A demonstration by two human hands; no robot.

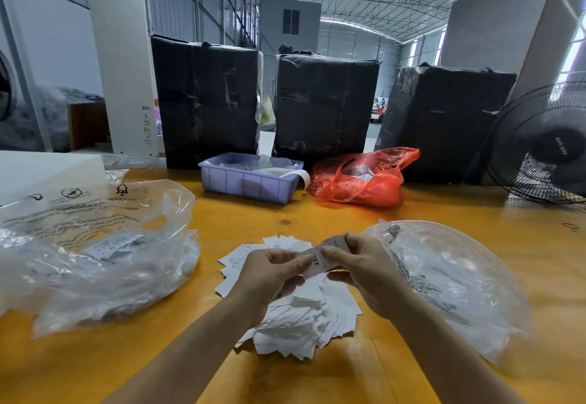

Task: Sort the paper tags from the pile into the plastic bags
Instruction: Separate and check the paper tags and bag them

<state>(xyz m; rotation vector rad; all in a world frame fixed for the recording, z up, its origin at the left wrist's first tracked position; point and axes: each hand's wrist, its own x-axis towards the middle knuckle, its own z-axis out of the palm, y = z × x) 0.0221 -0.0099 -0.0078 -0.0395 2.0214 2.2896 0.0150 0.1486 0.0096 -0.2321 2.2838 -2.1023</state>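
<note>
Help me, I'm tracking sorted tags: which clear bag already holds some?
The clear bag on the left: printed tags show through it. The right clear bag looks empty.

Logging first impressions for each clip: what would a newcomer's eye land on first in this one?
Most likely the two hands at centre, the left hand and right hand together pinching one white paper tag above the pile of tags on the yellow table. Next come the clear plastic bags flanking the pile, one on the left and one on the right. Behind stand three black wrapped boxes and a bright red bag.
</note>
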